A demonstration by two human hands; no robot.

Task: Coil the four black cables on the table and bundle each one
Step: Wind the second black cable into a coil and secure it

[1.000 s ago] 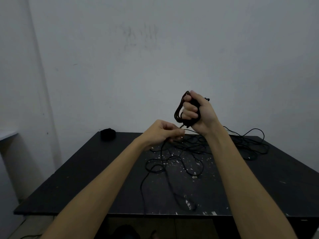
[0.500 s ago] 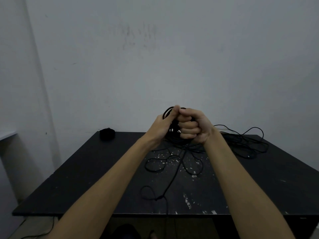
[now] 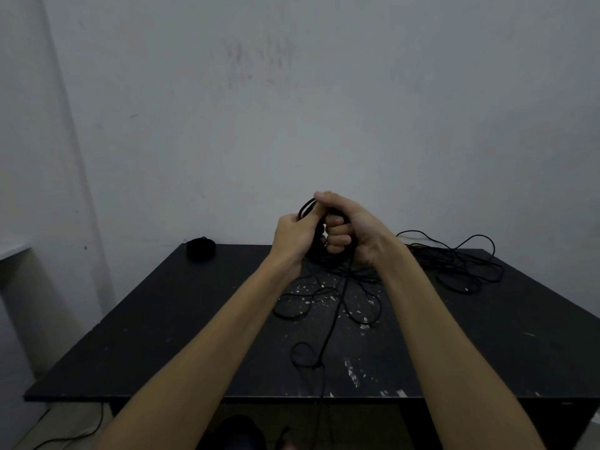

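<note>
While both hands meet above the far middle of the black table [image 3: 168,336], one partly wound coil of black cable [image 3: 328,254] sits between them, raised off the surface. The right hand [image 3: 354,232] has its fingers curled tight around the coil's loops, thumb laid over the top. The left hand [image 3: 297,235] closes on the same coil from the left, its thumb pressed up against the loops [image 3: 306,207] that stick out at the top; its other fingers are hidden behind the coil, so how far they wrap cannot be told. From the coil's underside one loose tail [image 3: 331,329] drops to the tabletop, forms a small loop near the front edge and runs off over that edge toward the floor.

One finished bundle [image 3: 200,250], small and dark, lies at the far left corner of the table, well apart from the hands. A tangle of loose black cable [image 3: 461,264] spreads across the far right of the table and under the hands; how many separate cables it contains cannot be counted, as the strands overlap. Pale scratches [image 3: 352,373] mark the tabletop near the front. One thin wire [image 3: 65,438] lies on the floor at the near left.
</note>
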